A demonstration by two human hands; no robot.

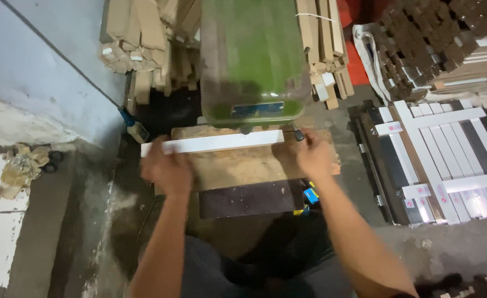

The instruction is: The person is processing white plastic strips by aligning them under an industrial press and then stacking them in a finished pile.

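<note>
A long white strip of board [221, 142] lies across the wooden table [243, 165] of a green machine [252, 60], just under the machine's head. My left hand [168, 168] rests on the strip's left end, fingers curled over it. My right hand [312, 154] is at the strip's right end, next to a small dark knob [297, 134]; whether it grips the strip is blurred. A dark brown panel [249, 198] sits at the table's near edge.
Stacks of pale wooden pieces [144, 44] stand behind the machine on both sides. White and dark strips [447, 160] lie in rows on the floor at right, with a heap of dark blocks [420, 49] beyond. Grey wall at left.
</note>
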